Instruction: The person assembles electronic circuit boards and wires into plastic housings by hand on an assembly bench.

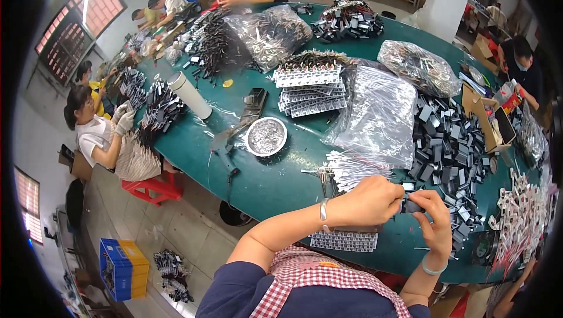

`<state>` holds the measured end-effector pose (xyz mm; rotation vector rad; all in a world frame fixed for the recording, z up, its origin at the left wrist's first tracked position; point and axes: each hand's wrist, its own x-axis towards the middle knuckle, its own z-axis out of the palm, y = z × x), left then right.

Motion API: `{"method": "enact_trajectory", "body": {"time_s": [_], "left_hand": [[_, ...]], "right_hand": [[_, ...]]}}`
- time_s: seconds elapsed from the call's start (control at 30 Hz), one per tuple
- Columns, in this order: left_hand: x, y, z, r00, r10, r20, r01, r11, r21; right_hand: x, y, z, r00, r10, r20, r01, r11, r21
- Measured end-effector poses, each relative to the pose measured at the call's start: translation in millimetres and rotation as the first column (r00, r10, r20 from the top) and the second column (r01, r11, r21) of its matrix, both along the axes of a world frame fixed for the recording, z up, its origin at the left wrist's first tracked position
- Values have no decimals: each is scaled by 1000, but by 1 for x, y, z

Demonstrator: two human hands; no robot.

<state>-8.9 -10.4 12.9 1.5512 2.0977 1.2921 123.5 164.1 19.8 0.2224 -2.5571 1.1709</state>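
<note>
Both hands [404,206] pinching small black part [412,206], green table [264,183] — crowded workshop

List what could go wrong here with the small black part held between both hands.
1. The small black part is pinched only at the fingertips of the left hand and right hand; a slip could drop it into the pile of similar black parts, where it may be hard to pick out.
2. The bundle of thin wires lies just beyond the left hand and might snag.
</note>
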Motion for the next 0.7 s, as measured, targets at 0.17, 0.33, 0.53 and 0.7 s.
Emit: {"method": "enact_trajectory", "body": {"time_s": [0.17, 0.33, 0.53, 0.7], "left_hand": [[-1, -3, -4, 987, -71, 146, 67, 997, 33], [-12, -1, -2, 858, -129, 497, 212, 971, -114], [-13, -10, -1, 763, -34, 645, 195, 964, -179], [-13, -8, 2, 647, 67, 760, 209, 942, -262]], "right_hand": [[4, -8, 4, 999, -25, -48, 28, 998, 55], [7, -13, 3, 990, 1, -138, 21, 987, 157], [-2, -10, -2, 991, 37, -127, -31, 998, 53], [-2, -3, -20, 992, 124, -11, -124, 976, -178]]}}
